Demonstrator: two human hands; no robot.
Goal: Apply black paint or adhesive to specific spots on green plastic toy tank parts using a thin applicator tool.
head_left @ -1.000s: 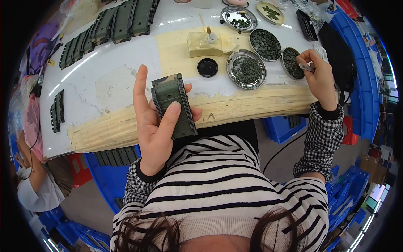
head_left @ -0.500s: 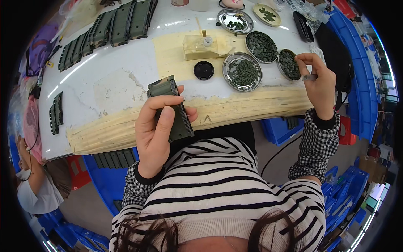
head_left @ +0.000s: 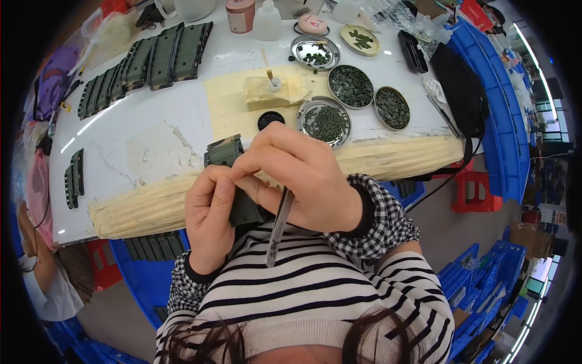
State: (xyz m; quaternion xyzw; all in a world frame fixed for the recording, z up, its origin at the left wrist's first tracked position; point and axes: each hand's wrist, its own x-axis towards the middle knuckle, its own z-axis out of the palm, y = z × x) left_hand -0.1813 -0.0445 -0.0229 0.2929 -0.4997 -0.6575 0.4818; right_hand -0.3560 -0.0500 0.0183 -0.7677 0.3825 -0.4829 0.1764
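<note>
My left hand [head_left: 209, 212] is closed around a green camouflage plastic casing [head_left: 224, 151], boxy with a ribbed edge, held over my lap at the table's front edge. My right hand [head_left: 303, 176] has come over the casing, its thumb and forefinger pinched together against it beside my left fingertips. A flat metal strip-like tool [head_left: 277, 233] is tucked in my right palm and sticks out below; its other end is hidden. Whether a small piece sits between the right fingertips cannot be seen. The casing's middle is covered by both hands.
Beyond my hands stand round dishes of small dark green pieces [head_left: 324, 123], [head_left: 392, 109] and a black lid [head_left: 270, 119]. A taped block [head_left: 267, 97] bears a small white cup with a stick. Similar casings [head_left: 160, 60] line the far left. Another person's arm [head_left: 39, 249] shows at left.
My right hand has moved left from the rightmost dish of small pieces to the casing. The casing stays in my left hand. The whole view has shifted slightly.
</note>
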